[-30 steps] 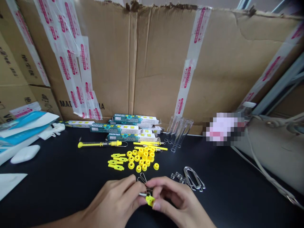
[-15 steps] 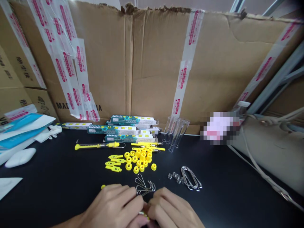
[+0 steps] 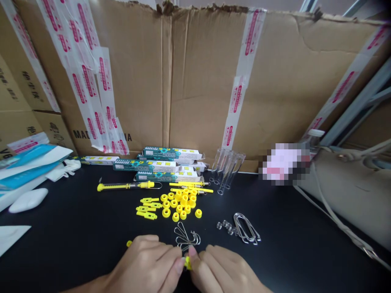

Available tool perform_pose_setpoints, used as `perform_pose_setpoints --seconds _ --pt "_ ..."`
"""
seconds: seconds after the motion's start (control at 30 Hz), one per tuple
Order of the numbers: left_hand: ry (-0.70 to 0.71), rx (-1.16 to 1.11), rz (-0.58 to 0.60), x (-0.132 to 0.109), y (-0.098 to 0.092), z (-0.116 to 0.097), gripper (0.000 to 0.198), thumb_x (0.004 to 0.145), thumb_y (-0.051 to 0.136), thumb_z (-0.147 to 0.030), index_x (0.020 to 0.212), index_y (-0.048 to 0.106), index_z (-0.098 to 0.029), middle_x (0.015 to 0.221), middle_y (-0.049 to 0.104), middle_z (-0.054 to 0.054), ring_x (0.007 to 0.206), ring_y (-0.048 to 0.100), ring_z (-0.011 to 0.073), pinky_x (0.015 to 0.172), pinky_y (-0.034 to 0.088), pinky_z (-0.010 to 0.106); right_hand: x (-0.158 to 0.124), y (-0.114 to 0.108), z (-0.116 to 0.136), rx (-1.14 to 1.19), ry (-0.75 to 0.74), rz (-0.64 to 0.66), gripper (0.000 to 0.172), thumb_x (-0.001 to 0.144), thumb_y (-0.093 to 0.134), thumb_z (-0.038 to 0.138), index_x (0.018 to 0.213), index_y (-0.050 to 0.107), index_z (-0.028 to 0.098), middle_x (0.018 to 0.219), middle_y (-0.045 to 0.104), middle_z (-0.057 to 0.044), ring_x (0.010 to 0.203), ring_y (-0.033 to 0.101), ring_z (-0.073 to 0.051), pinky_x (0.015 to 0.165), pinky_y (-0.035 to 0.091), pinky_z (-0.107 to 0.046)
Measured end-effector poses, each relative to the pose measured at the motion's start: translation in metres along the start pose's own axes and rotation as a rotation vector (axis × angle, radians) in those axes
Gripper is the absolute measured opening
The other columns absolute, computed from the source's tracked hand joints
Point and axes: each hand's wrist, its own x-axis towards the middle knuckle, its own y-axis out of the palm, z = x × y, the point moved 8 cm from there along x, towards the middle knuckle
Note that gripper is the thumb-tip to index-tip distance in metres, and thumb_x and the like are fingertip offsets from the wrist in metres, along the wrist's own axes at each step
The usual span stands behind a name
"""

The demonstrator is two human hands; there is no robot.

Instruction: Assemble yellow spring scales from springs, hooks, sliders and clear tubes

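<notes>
A small yellow part [image 3: 187, 263] is pinched between the fingertips of the left hand [image 3: 146, 264] and right hand [image 3: 224, 270], low over the black table [image 3: 76, 232]. Both hands are closed on it, probably for steadiness. Wire hooks [image 3: 187, 240] lie just beyond, within easy reach. Yellow rings [image 3: 180, 203] are heaped farther back.

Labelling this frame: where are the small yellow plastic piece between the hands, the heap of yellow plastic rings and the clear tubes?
Small yellow plastic piece [image 3: 187, 263]: head view, exposed edge.
Heap of yellow plastic rings [image 3: 181, 204]: head view, centre.
Clear tubes [image 3: 228, 171]: head view, mid-length.
</notes>
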Motion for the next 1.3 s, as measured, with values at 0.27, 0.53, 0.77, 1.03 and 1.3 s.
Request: perform_pose_setpoints --seconds 0.27,0.53,0.77,1.03,1.3 --pt "-0.05 -0.022 -0.105 0.001 0.0 0.007 0.042 0.108 0.021 -0.027 0.074 0.044 -0.023 0.057 0.059 -0.004 0.043 0.057 0.0121 0.044 0.036 0.027 -0.003 0.014 -0.021 0.25 0.24 -0.034 0.047 0.109 0.022 0.034 0.09 0.061 0.016 0.064 0.06 -0.002 0.054 0.056 -0.015 0.045 0.043 -0.025" --pt "-0.129 -0.147 0.018 0.001 0.005 0.014 0.051 0.108 0.01 -0.032 0.076 0.049 -0.022 0.063 0.062 -0.001 0.052 0.061 0.0143 0.052 0.041 0.027 -0.004 0.012 -0.024 0.458 0.275 -0.078 0.03 0.107 0.031 0.02 0.09 0.056 0.018 0.066 0.062 -0.001 0.056 0.051 -0.013 0.052 0.042 -0.025" --pt "-0.165 -0.275 0.045 -0.006 0.009 0.018 0.052 0.108 0.01 -0.034 0.075 0.047 -0.022 0.063 0.06 -0.001 0.053 0.059 0.0142 0.055 0.041 0.027 -0.004 0.005 -0.022 0.379 0.249 -0.124 0.029 0.107 0.032 0.023 0.089 0.054 0.018 0.065 0.063 0.001 0.051 0.049 -0.012 0.051 0.039 -0.026" --pt "-0.156 -0.322 0.015 -0.005 0.007 0.019 0.039 0.107 0.016 -0.025 0.076 0.04 -0.023 0.062 0.051 -0.004 0.05 0.054 0.0123 0.051 0.036 0.028 -0.009 0.008 -0.023 0.351 0.322 -0.071 0.033 0.109 0.026 0.031 0.087 0.049 0.02 0.064 0.062 0.003 0.051 0.054 -0.01 0.057 0.043 -0.023" --pt "-0.148 -0.202 0.056 -0.004 0.011 0.019 0.04 0.108 0.015 -0.029 0.078 0.041 -0.023 0.061 0.054 -0.006 0.048 0.056 0.0118 0.051 0.034 0.029 -0.01 0.017 -0.024 0.451 0.314 0.0 0.027 0.109 0.025 0.027 0.094 0.047 0.021 0.071 0.065 0.002 0.056 0.057 -0.011 0.058 0.042 -0.025"
